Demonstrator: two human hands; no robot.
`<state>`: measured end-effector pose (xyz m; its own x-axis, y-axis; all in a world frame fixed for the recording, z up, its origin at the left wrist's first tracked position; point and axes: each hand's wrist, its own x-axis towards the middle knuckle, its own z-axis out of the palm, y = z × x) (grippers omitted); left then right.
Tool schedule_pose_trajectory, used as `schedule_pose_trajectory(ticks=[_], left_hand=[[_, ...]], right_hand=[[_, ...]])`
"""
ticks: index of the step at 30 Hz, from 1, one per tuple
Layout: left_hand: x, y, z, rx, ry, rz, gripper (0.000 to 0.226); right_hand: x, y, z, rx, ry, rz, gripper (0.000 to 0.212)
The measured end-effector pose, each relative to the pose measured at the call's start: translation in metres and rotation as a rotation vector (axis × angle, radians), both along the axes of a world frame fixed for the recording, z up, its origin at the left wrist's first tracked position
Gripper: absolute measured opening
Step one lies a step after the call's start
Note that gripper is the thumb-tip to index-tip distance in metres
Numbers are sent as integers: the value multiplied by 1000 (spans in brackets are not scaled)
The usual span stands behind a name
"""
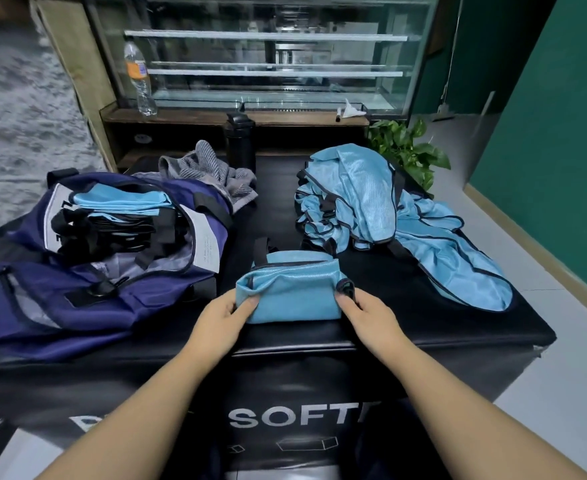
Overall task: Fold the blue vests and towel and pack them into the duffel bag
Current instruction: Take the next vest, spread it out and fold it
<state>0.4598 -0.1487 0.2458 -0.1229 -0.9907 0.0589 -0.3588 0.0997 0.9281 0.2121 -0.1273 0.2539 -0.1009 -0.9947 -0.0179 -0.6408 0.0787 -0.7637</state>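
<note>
A folded blue vest (294, 291) lies near the front edge of the black padded box (406, 327). My left hand (221, 315) grips its left end and my right hand (368, 311) grips its right end by the dark trim. The navy duffel bag (87, 296) lies open on the left, with folded blue vests (122, 200) stacked inside. A loose pile of unfolded blue vests (382, 209) sits on the right of the box. The grey striped towel (209, 171) is crumpled behind the bag.
A black bottle (240, 140) stands at the back of the box. Behind it is a glass display case (268, 53) with a clear water bottle (139, 77) on its ledge. A green plant (413, 147) stands at the right, against a green wall.
</note>
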Motion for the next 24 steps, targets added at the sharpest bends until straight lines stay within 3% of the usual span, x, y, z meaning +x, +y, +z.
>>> schedule_pose_trajectory(ticks=[4,9,13,15,21,24], left_hand=[[-6,-3,1,-9,-152,75,15],[-16,-14,7,9,-428,145,34],[-21,-21,9,71,-447,232,38],[-24,-25,13,105,-458,262,44],[-45,-30,21,275,-811,160,48],[-48,-26,29,346,-757,132,44]], right_hand=[[8,2,3,-12,32,-59,32],[14,-9,6,18,212,-131,47],[14,-23,7,112,278,-177,53],[13,-28,8,155,277,-195,51],[17,-30,15,239,351,-199,33],[22,-25,22,301,370,-181,30]])
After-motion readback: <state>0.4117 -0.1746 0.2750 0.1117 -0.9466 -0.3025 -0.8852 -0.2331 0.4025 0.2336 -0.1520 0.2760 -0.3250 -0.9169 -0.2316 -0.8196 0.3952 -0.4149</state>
